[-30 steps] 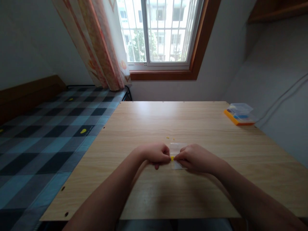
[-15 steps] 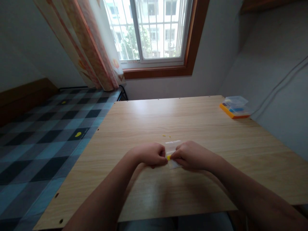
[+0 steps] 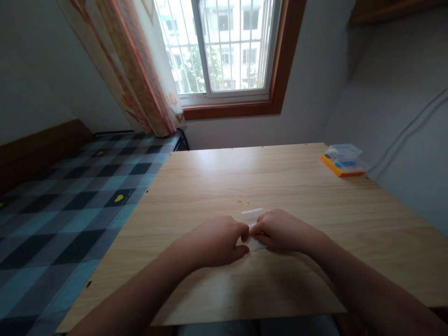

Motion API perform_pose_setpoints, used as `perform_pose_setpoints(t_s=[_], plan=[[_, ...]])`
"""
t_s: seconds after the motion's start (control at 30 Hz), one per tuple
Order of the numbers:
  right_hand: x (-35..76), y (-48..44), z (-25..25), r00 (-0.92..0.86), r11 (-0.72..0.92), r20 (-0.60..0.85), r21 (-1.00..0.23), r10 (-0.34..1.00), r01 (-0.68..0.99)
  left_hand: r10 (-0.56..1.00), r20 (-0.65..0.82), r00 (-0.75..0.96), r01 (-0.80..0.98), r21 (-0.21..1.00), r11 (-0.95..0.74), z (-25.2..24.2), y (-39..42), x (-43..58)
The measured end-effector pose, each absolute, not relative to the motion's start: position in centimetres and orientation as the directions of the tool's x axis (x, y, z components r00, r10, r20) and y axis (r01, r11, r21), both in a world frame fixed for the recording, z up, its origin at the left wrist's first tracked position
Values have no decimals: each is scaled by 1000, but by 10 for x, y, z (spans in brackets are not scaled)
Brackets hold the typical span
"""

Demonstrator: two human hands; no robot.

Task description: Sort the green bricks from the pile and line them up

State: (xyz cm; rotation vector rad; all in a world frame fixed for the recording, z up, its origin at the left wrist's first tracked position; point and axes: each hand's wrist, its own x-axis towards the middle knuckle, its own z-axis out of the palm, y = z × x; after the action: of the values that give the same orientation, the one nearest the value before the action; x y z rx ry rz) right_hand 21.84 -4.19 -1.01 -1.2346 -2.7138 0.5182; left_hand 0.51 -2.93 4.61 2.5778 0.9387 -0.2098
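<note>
Head view, and both bare hands are close together over the pale wooden table [image 3: 280,289], working right at the clear plastic piece [image 3: 252,212]. Left hand [image 3: 222,240] comes in from the left with the back of the hand uppermost, its thumb and forefinger parted, a visible gap between the two tips, and the forefinger bent down just beside the right hand's fingertips. Right hand [image 3: 282,231] is folded, its forefinger pointing left and down onto the plastic; whether it is pinching anything or only pressing, I can't make out, because its own fingers cover the spot. That plastic lies on the table's near half, between the hands and partly under the right one, its whitish far edge showing beyond the fingers and a corner peeping out on the near side. Just past it, tiny yellow bits [image 3: 240,201] sit loose on the wood, two close together and one a little to the right. Over at the far right corner of the table rests an orange box [image 3: 339,172] with a clear lid raised over it and something blue inside, well apart from both hands. Off to the left runs a bed with a checked cover [image 3: 87,224], and beyond the table a patterned curtain [image 3: 133,70] hangs beside the bright, barred window [image 3: 234,46].
</note>
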Motion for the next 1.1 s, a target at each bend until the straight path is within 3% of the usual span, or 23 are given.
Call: perform_pose_setpoints(t_s=[0.4,0.6,0.8,0.97,1.1], plan=[[221,-40,-7,-695,619,-63,-403,716,674,407,17,913,404,91,-910,-25,-40,-10],[222,-42,-7,-715,645,-73,-374,695,666,385,89,918,369,159,-916,-31,-33,-17],[221,-44,-3,-728,654,-81,-380,681,654,441,150,885,378,323,-868,-30,-24,-25],[231,-44,2,-749,640,43,-555,661,532,461,99,882,383,421,-822,-22,-21,-26],[243,-36,2,-686,658,281,-652,671,376,483,84,872,382,500,-777,-19,-20,-26]])
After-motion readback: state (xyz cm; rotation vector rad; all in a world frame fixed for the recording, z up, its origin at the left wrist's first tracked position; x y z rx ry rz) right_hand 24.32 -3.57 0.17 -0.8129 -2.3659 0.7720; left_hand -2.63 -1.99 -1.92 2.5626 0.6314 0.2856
